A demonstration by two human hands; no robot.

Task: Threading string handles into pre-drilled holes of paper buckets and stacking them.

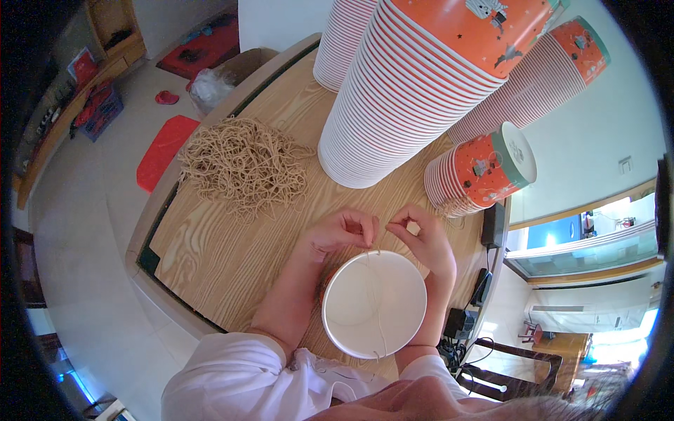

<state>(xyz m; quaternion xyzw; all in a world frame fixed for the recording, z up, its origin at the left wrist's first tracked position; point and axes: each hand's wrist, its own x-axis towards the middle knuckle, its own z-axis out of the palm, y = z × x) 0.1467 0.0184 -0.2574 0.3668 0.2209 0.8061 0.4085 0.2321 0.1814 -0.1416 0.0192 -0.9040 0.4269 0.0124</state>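
A paper bucket (344, 309) with a white inside stands mouth up at the table's near side, between my forearms. A thin tan cord (380, 309) runs across its mouth from the far rim to the near rim. Just beyond the far rim, my left hand (344, 230) is closed in a pinch on the cord's end by the rim. My right hand (423, 242) is closed too, thumb and forefinger pinched close to the left fingertips. What lies in that pinch is too small to make out.
A tangled heap of tan cord (242, 165) lies at the left of the wooden table (210, 259). Tall nested bucket stacks (404, 91) rise at the back, with a shorter upside-down stack (481, 172) at right. Black adapters and cables (460, 324) line the right edge.
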